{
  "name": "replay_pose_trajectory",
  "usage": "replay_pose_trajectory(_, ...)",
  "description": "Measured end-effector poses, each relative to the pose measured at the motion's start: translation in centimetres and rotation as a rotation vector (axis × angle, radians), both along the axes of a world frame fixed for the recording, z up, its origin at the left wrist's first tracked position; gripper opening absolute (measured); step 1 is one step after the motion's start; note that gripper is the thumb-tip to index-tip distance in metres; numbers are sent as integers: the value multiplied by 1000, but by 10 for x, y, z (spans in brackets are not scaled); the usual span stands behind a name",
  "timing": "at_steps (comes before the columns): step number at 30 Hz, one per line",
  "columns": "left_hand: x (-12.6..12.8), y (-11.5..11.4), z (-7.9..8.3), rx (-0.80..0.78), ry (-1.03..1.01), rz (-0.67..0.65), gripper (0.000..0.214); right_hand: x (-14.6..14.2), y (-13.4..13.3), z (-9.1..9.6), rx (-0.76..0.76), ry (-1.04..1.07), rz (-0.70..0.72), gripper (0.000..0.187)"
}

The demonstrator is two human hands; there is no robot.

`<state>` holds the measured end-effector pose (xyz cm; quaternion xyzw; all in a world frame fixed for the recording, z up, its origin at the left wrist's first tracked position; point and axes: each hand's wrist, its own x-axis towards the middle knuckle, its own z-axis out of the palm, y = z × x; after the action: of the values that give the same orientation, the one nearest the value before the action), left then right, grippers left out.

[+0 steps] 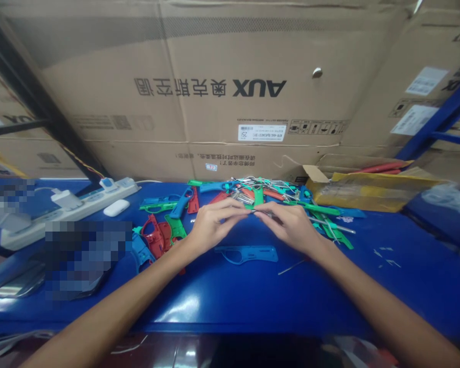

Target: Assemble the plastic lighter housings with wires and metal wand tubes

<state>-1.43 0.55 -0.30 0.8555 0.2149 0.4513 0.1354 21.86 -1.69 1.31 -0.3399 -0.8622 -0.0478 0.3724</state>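
Observation:
My left hand (217, 222) and my right hand (289, 225) meet fingertip to fingertip above the blue table. Both are closed in a pinch around something small and thin, mostly covered by the fingers, whose kind I cannot make out. Just behind the fingertips lies a heap of thin metal parts (245, 195) mixed with green and orange pieces. A blue plastic casing half (249, 254), shaped like a long gas lighter's handle, rests on the table between my forearms. To the right of it is a thin metal rod (291, 267).
Red casings (159, 236) and other coloured ones lie left of my hands. A white power strip (88, 204) and white earphone case (116, 207) sit farther left. At the back right stands an open carton (368, 193). Large cardboard (214, 51) walls the back.

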Motion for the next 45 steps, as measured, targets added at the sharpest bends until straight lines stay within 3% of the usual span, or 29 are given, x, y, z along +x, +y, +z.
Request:
replay_pose_trajectory(11, -6, 4, -2, 30, 115, 34, 19, 6, 6, -3, -133, -2, 70, 23)
replay_pose_trajectory(27, -9, 4, 3, 59, 151, 11, 20, 4, 7, -6, -51, 11, 157, 21)
replay_pose_trajectory(35, -9, 1, 4, 45, 168, 64, 18, 6, 8, -6, -112, -30, 206, 24)
replay_pose_trajectory(39, -9, 0, 3, 0, 213, 136, 39, -1, 6, -9, -128, -30, 190, 24)
replay_pose_trajectory(45, -10, 3, 0, 57, 277, 118, 27, -7, 1, -8, -183, 0, 98, 20)
